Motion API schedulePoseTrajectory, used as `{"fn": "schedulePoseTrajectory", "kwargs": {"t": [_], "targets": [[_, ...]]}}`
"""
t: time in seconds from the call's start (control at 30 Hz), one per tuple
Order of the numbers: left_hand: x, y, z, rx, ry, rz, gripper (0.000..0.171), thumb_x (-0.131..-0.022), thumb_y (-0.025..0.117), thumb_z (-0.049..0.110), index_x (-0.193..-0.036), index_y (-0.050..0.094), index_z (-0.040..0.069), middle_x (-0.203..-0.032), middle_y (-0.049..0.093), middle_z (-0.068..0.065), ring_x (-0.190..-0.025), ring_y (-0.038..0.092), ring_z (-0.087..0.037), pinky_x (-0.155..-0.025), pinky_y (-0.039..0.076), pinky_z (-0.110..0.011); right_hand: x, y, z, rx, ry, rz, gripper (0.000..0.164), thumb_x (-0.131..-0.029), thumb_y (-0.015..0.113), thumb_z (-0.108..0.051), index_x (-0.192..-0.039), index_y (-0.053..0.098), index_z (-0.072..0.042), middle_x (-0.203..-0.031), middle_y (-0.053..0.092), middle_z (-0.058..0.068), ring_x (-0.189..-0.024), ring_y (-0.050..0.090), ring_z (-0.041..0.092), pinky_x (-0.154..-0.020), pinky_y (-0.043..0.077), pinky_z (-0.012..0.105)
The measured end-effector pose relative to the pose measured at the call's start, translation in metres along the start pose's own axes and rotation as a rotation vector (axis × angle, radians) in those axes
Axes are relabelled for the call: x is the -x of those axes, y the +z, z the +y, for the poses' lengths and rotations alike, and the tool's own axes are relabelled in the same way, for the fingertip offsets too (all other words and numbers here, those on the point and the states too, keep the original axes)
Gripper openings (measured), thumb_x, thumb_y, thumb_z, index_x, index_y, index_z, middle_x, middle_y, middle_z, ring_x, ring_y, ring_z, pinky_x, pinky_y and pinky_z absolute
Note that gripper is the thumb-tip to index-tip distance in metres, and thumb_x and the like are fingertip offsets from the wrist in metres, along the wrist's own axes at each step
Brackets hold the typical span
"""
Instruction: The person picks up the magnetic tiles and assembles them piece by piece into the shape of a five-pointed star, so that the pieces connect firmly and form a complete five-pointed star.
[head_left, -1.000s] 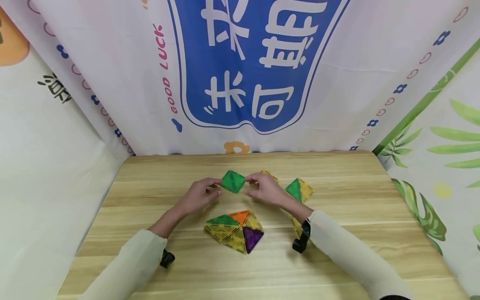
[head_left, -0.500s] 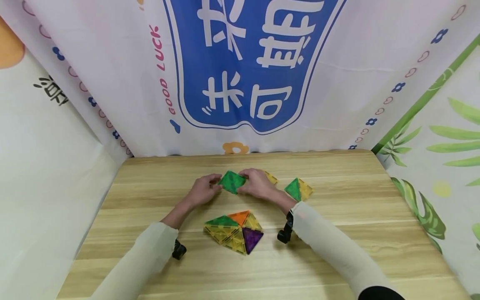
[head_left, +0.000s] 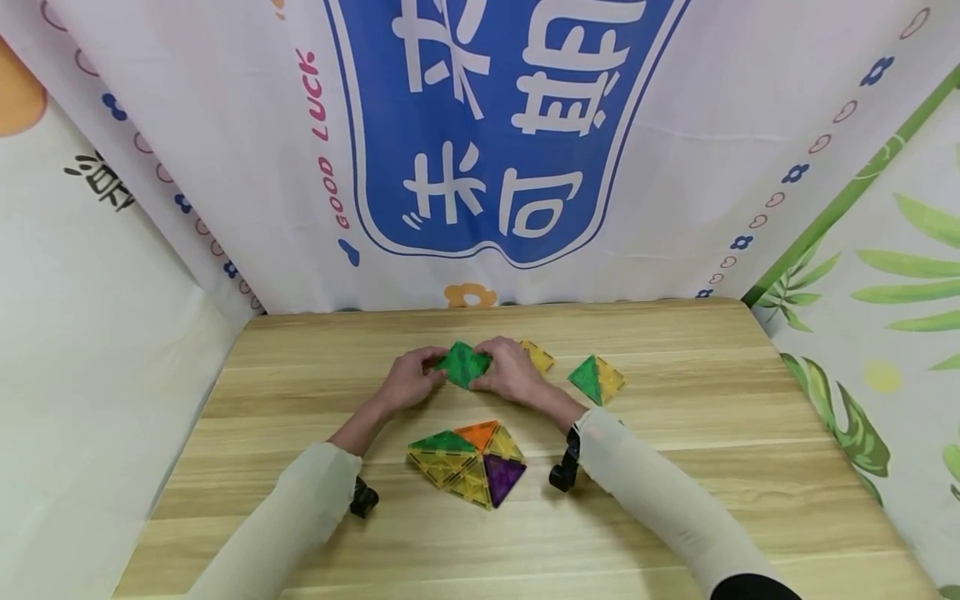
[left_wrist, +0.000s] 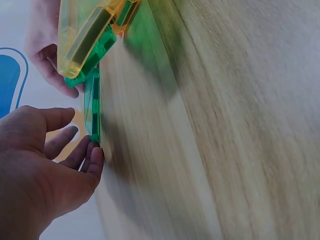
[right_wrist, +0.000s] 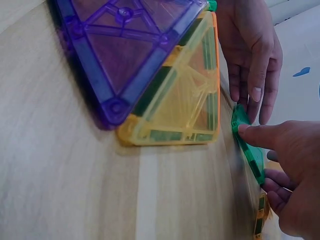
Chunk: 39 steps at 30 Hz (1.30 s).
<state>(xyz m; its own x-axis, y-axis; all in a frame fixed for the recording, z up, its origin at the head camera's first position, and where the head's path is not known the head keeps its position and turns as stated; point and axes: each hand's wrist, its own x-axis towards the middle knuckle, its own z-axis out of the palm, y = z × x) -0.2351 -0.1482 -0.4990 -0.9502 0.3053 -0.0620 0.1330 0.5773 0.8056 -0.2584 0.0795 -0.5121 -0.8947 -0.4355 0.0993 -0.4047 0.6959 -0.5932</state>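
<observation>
A green diamond of magnetic tiles [head_left: 463, 365] lies toward the back of the table between both hands. My left hand [head_left: 410, 379] has its finger and thumb at the diamond's left corner. On the right side my right hand [head_left: 510, 371] grips it; in the right wrist view the thumb presses the near edge of the green diamond [right_wrist: 248, 145], with fingers at its far corner. Nearer me sits a joined cluster of magnetic tiles: purple [head_left: 504, 477], yellow [head_left: 470, 483], orange [head_left: 477, 433] and green [head_left: 444, 442] triangles.
A yellow tile [head_left: 540, 356] is partly hidden behind my right hand. Further right lies a green triangle [head_left: 585, 381] joined to a yellow one [head_left: 611, 379]. The wooden table [head_left: 300, 342] ends at a printed cloth [head_left: 300, 275].
My right hand has moved left and taken a closer grip on the green diamond. The left hand has shifted slightly inward; the diamond stays in nearly the same place.
</observation>
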Motion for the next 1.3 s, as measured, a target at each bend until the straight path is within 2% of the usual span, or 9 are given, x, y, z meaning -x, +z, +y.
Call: {"fn": "schedulePoseTrajectory", "kwargs": {"t": [0.2,0.37,0.53,0.67,0.93,1.13,1.3], "targets": [[-0.002,0.001,0.000,0.058,-0.008,0.020,0.043,-0.103,0.064,0.000,-0.145,0.059,-0.006,-0.143,0.060,-0.027,-0.128,0.062,-0.040,-0.108,0.053,-0.051,0.003,0.001,0.000,-0.013,-0.008,0.011,0.059,-0.079,0.096,-0.027,-0.129,0.074,-0.005,-0.128,0.068,0.012,-0.119,0.064,0.029,-0.103,0.053,0.049],[-0.002,0.004,-0.002,0.100,-0.027,0.041,0.043,-0.099,0.065,-0.008,-0.141,0.062,-0.003,-0.141,0.060,-0.026,-0.126,0.065,-0.040,-0.105,0.056,-0.048,0.006,0.001,0.001,-0.020,-0.053,0.020,0.056,-0.080,0.096,-0.027,-0.128,0.075,-0.009,-0.127,0.064,0.010,-0.115,0.064,0.027,-0.099,0.054,0.047],[0.000,0.004,-0.003,0.136,-0.029,0.043,0.039,-0.097,0.065,-0.011,-0.134,0.067,-0.001,-0.137,0.066,-0.021,-0.124,0.066,-0.038,-0.103,0.056,-0.048,0.009,0.001,0.004,-0.067,-0.130,0.032,0.048,-0.082,0.094,-0.019,-0.125,0.076,-0.008,-0.126,0.062,0.009,-0.106,0.063,0.023,-0.091,0.054,0.040],[0.001,0.002,-0.001,0.167,-0.023,0.033,0.038,-0.096,0.066,-0.012,-0.132,0.069,-0.001,-0.136,0.067,-0.020,-0.124,0.066,-0.038,-0.104,0.056,-0.049,0.012,-0.001,0.006,-0.135,-0.158,0.042,0.040,-0.085,0.090,-0.011,-0.122,0.076,-0.007,-0.125,0.063,0.010,-0.098,0.062,0.022,-0.085,0.052,0.035],[0.012,-0.003,-0.001,0.283,-0.052,-0.040,0.038,-0.098,0.066,-0.010,-0.135,0.068,0.000,-0.143,0.064,-0.017,-0.130,0.063,-0.037,-0.107,0.055,-0.042,0.022,-0.007,0.005,-0.381,-0.044,-0.034,0.031,-0.089,0.083,-0.002,-0.119,0.076,-0.008,-0.116,0.072,0.006,-0.095,0.064,0.016,-0.081,0.056,0.028],[0.024,-0.006,0.002,0.352,-0.057,-0.121,0.039,-0.099,0.064,-0.011,-0.136,0.066,-0.001,-0.144,0.062,-0.020,-0.130,0.063,-0.037,-0.106,0.055,-0.045,0.033,-0.016,0.002,-0.560,0.019,-0.125,0.030,-0.091,0.080,0.002,-0.120,0.075,-0.005,-0.113,0.073,0.009,-0.093,0.065,0.018,-0.075,0.056,0.024],[0.035,-0.008,0.007,0.381,-0.039,-0.178,0.038,-0.099,0.064,-0.009,-0.137,0.065,-0.001,-0.143,0.062,-0.020,-0.129,0.064,-0.036,-0.106,0.055,-0.047,0.043,-0.021,0.000,-0.661,0.056,-0.175,0.033,-0.089,0.080,0.004,-0.121,0.074,-0.001,-0.114,0.072,0.012,-0.097,0.068,0.019,-0.083,0.059,0.026]]}}
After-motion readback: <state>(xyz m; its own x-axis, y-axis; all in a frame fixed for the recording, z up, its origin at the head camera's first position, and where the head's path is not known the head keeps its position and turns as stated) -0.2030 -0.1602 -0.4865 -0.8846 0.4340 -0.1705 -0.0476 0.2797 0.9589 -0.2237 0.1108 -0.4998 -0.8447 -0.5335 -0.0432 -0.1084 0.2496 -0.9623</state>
